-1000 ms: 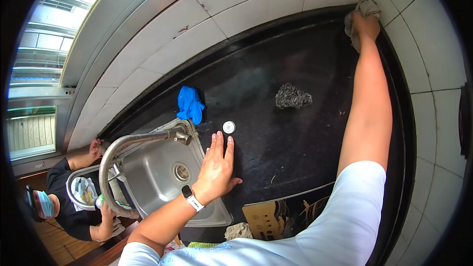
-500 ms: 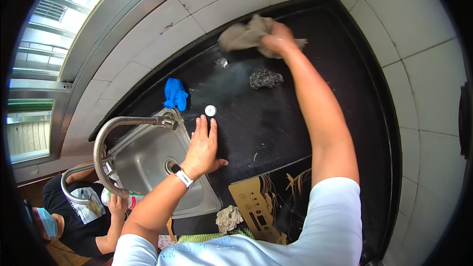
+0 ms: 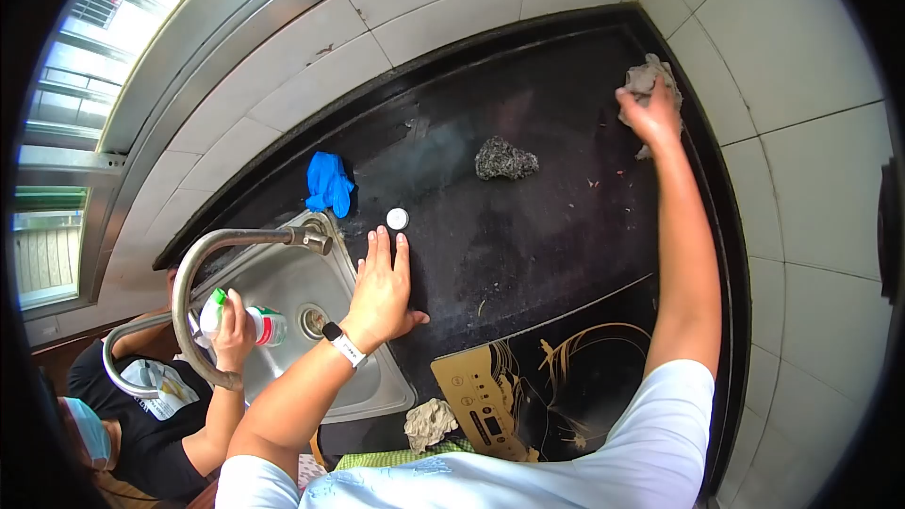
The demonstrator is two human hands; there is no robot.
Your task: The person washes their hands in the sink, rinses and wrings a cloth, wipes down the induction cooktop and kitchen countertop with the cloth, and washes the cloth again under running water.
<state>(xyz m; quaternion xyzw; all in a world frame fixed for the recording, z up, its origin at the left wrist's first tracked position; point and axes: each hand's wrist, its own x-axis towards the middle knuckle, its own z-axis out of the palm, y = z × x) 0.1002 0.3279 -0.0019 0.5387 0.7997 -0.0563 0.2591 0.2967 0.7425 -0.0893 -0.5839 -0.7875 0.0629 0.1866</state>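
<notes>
Cloth [image 3: 647, 77] held in right hand [image 3: 658, 116], fingers closed; left hand [image 3: 381, 296] laid on counter [image 3: 556, 240] by white disc [image 3: 397, 219], fingers outstretched

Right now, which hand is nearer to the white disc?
Left. The left hand lies just beside the white disc; the right hand is far from it, on the grey cloth.

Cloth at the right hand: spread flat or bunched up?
Bunched up: the cloth shows crumpled, creased folds at the right hand.
</notes>
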